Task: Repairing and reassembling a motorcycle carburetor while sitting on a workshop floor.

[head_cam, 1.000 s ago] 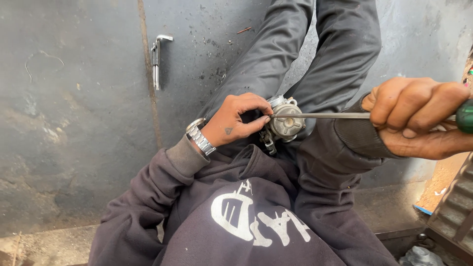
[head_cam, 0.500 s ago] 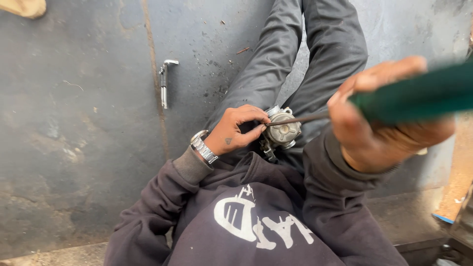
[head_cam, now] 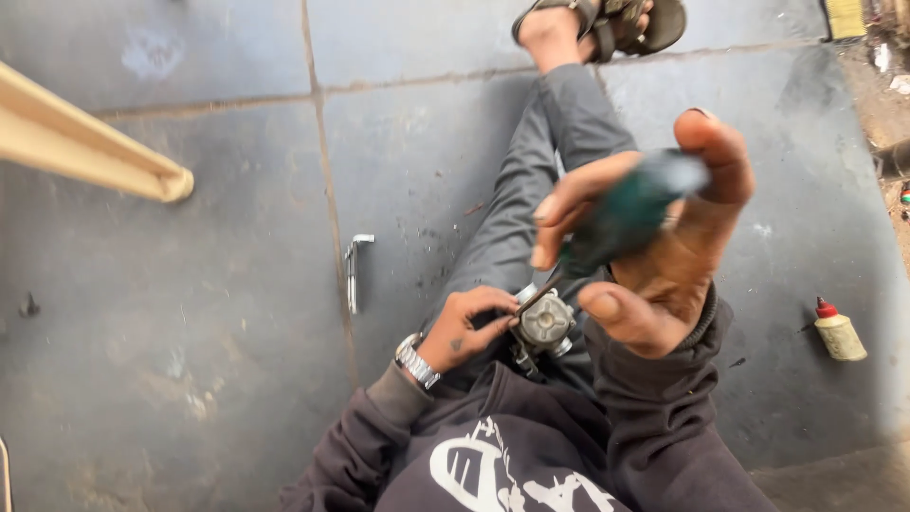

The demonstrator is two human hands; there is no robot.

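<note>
Nearby, L-shaped key (head_cam: 356, 270) (floor), small bottle (head_cam: 838, 331), perhaps glue.

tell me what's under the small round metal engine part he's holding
Under the small round grey metal engine part lie the person's dark grey trousers and hooded top. The left hand grips its side, hiding that part; its underside cannot be seen.

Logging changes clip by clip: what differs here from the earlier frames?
The right hand has swung the green-handled screwdriver from lying level to standing steeply, tip down on the small grey metal engine part. The left hand still grips that part. The bent metal key remains on the floor.
</note>
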